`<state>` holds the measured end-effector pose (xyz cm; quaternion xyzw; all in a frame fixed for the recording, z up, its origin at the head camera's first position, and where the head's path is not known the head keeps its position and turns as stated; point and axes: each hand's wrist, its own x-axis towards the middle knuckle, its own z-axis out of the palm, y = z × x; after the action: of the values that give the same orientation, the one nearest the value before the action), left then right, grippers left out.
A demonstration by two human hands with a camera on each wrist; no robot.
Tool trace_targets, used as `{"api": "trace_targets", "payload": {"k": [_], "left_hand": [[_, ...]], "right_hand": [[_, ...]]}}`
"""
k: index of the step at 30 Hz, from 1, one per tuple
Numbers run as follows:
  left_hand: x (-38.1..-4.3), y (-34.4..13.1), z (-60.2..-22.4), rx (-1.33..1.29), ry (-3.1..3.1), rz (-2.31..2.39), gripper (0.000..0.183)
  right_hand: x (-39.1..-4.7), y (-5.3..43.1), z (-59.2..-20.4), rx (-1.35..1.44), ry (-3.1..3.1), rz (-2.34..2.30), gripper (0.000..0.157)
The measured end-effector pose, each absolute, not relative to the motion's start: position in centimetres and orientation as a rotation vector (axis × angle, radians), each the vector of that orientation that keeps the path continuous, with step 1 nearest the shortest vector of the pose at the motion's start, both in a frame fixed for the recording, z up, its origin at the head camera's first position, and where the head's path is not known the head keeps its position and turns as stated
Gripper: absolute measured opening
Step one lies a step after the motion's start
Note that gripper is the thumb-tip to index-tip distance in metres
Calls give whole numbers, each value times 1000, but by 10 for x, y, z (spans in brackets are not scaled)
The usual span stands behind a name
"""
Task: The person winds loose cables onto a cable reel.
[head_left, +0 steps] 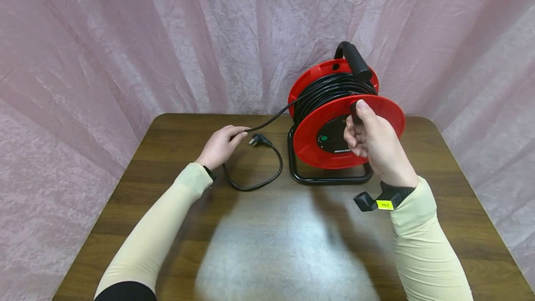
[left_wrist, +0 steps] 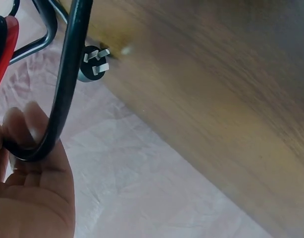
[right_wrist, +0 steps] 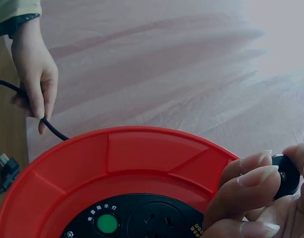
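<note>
A red cable reel with black cable wound on it stands at the back right of the table. My right hand grips the small black crank knob on the reel's front disc, thumb and fingers around it. To the left, my left hand pinches the cable between thumb and fingers. From there one stretch runs up to the reel, and the loose end loops down on the table to a black plug. The plug's three metal pins show in the left wrist view.
The reel's black tube stand rests on the wooden table, and its black carrying handle rises at the top. A pink curtain hangs right behind the table's back edge. A green button sits on the reel's centre panel.
</note>
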<state>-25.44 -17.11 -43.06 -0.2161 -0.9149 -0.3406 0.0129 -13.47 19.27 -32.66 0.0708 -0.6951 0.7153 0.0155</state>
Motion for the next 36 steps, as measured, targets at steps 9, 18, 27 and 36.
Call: {"api": "trace_targets", "payload": {"k": [9,18,27,36], "left_hand": [[-254,-178,-430,-600,-2850,-1186,44],[-253,-183,-432,-604,-2804,-1228,43],[-251,-183,-431,-582,-2799,-1293,48],[-247,-188,-434,-557,-2773,-1426,50]], "right_hand": [[-137,199,-323,192,-2123,2282,47],[-136,209,-322,187,-2138,2281,48],[-135,217,-323,190,-2124,2277,46],[-133,220,-322,206,-2142,2269,45]]}}
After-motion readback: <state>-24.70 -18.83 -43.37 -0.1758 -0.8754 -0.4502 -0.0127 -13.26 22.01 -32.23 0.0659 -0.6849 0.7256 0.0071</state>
